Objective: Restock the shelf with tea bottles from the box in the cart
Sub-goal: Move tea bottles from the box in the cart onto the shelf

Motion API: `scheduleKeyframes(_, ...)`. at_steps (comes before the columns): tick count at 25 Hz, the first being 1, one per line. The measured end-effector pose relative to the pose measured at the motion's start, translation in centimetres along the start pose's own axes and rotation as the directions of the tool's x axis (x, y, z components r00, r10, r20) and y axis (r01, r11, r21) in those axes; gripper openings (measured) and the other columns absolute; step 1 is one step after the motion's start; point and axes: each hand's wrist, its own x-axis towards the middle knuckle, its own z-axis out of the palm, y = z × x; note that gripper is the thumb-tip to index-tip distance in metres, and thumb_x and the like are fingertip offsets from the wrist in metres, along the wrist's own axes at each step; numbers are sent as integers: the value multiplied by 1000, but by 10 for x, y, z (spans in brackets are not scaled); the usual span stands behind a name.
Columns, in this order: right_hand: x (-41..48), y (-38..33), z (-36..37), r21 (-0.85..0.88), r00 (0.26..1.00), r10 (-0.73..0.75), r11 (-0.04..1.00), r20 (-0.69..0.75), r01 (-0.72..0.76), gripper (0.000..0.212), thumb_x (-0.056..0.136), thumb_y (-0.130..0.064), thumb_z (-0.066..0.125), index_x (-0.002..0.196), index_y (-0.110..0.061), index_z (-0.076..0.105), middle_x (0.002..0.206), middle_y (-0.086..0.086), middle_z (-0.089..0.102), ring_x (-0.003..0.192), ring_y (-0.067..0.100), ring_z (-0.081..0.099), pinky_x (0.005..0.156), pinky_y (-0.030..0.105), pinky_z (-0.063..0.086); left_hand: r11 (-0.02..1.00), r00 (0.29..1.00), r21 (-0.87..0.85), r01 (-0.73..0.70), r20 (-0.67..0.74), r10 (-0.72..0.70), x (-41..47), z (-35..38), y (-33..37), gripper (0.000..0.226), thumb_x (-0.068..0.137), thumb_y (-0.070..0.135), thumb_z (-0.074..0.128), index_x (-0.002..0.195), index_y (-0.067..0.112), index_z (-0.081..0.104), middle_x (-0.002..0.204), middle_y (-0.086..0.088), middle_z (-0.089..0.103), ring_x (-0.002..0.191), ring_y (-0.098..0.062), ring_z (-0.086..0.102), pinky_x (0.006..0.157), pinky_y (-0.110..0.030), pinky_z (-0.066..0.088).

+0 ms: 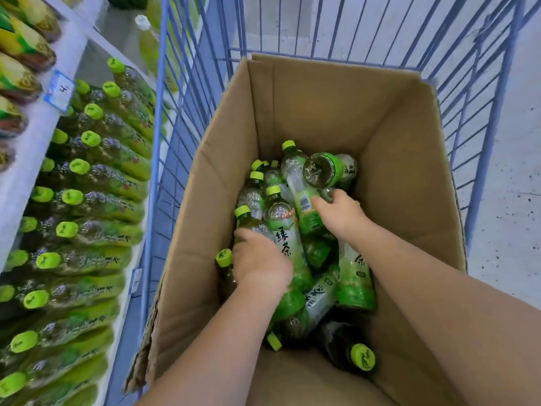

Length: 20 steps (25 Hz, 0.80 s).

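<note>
The blue wire cart [187, 83] stands just beside the shelf [32, 136], whose blurred rows look well filled. The cardboard box [322, 112] in the cart holds a loose pile of tea bottles [354, 276], so I judge plenty is left to move. The left hand [259, 259] curls over a green-capped bottle [248, 221]. The right hand [341, 212] grips a barcode bottle [301, 197]. The pile's depth and most fingertips are hidden.

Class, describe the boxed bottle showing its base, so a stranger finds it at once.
The blue wire cart holds an open cardboard box of tea bottles. At the pile's far end, just beyond the right hand, lies one bottle. Its clear round base faces the camera, where neighbours show green caps or labels.
</note>
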Motion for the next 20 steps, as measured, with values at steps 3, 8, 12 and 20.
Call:
scheduleKeyframes(3,16,-2,10,-32,999,-16,999,31,17,54,95,-50,57,133,-12,53,120,10,63,108,30,60,96,44,51,990,997,131,-57,-38,62,5,3,-2,122,81,48,80,152,-6,-3,137,-21,49,117,-31,59,72,-37,47)
scheduleKeyframes(8,22,-5,4,147,993,64,986,101,-78,57,86,-38,76,132,-10,55,124,9,63,112,32,61,101,47,49,992,997,111,-65,-42,70,7,4,-7,119,80,50,77,154,1,-2,136,-19,48,109,-30,62,68,-36,41)
scheduleKeyframes(12,10,-5,0,158,973,115,976,198,-148,61,71,-24,85,121,-2,58,105,14,70,87,28,71,65,33,55,998,999,53,-34,-27,36,7,2,-8,119,76,51,80,153,-2,6,139,-19,47,116,-32,60,71,-36,43)
scheduleKeyframes(20,-20,10,3,174,979,102,976,175,-133,62,52,-35,80,103,-2,64,102,21,71,83,35,72,65,41,57,987,996,-130,-94,-2,94,-6,3,-5,105,66,34,89,141,10,20,134,-16,48,116,-35,57,78,-38,48)
